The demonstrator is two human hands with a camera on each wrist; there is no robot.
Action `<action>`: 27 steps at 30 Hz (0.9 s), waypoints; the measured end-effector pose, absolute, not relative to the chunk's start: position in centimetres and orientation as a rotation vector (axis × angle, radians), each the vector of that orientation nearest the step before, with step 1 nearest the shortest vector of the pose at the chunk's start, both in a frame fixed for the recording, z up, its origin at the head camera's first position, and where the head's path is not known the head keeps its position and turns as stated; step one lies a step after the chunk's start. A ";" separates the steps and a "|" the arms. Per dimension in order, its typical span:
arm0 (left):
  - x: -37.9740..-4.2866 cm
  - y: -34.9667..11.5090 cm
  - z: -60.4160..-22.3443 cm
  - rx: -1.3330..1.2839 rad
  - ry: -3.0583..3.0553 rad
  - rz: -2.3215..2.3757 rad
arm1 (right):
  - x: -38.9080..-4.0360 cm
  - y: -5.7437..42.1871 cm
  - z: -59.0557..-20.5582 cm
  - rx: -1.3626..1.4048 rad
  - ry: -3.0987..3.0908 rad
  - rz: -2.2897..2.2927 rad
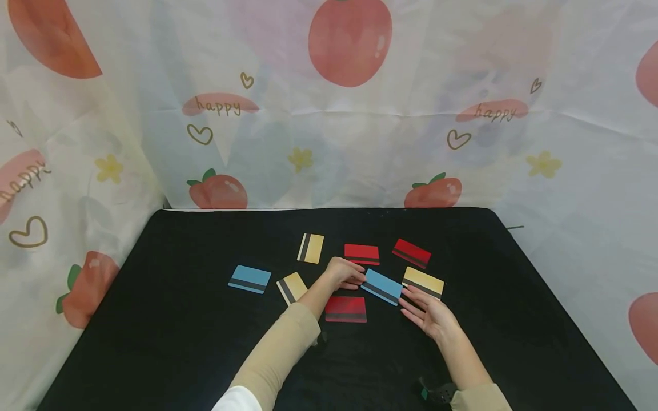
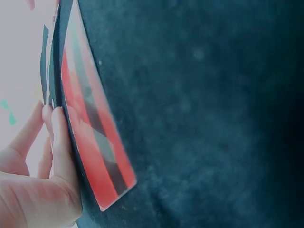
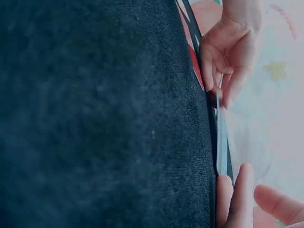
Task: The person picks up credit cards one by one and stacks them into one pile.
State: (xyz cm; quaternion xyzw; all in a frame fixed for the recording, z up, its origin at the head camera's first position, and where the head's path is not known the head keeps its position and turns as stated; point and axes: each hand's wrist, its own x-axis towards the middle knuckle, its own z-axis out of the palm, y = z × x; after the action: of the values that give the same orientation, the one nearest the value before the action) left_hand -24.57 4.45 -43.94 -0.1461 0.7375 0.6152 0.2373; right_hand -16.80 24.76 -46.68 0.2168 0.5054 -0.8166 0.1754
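A blue card point(image 1: 382, 287) with a dark stripe lies slanted between my two hands. Thumb and fingers of my left hand point(image 1: 345, 273) pinch its left end; in the right wrist view the same hand point(image 3: 230, 54) grips the card point(image 3: 222, 142), seen edge-on. My right hand point(image 1: 430, 314) has its fingers extended, fingertips at the card's right end and the thumb apart. Just below the left hand lies a red card point(image 1: 346, 311), which also shows beside that hand in the left wrist view. A yellow card point(image 1: 424, 280) lies right behind the right fingertips.
Two more red cards point(image 1: 361, 251) lie further back on the black table point(image 1: 180, 342). Toward the left are another blue card point(image 1: 249, 278) and two yellow cards point(image 1: 315, 249), one partly covered by the left forearm. A patterned curtain point(image 1: 354, 148) encloses the back and sides.
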 end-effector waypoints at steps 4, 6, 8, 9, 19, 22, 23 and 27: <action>-25.5 3.8 -47.2 -0.207 2.004 1.730 | -16.8 24.9 -46.6 0.617 1.409 -2.311; -25.6 3.7 -47.4 -0.190 1.997 1.742 | -16.8 24.9 -46.6 0.621 1.400 -2.312; -25.6 3.7 -47.3 -0.194 1.996 1.738 | -16.8 24.9 -46.6 0.624 1.391 -2.314; -25.6 3.7 -47.3 -0.198 1.991 1.734 | -16.8 25.0 -46.6 0.625 1.385 -2.314; -25.5 3.5 -47.3 -0.184 2.005 1.708 | -16.9 25.0 -46.5 0.625 1.349 -2.316; -25.5 3.6 -47.4 -0.184 2.014 1.713 | -17.0 25.0 -46.5 0.617 1.352 -2.310; -25.5 3.6 -47.4 -0.187 2.012 1.717 | -17.1 24.9 -46.4 0.614 1.359 -2.308; -25.4 3.6 -47.5 -0.196 2.011 1.741 | -17.3 24.7 -46.2 0.589 1.414 -2.295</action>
State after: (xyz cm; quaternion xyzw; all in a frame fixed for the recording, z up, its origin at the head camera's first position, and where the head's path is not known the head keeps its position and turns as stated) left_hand -25.37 3.60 -47.46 -0.0714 0.7329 0.6346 0.2348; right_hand -17.28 24.66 -46.20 0.2095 0.5030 -0.8167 0.1900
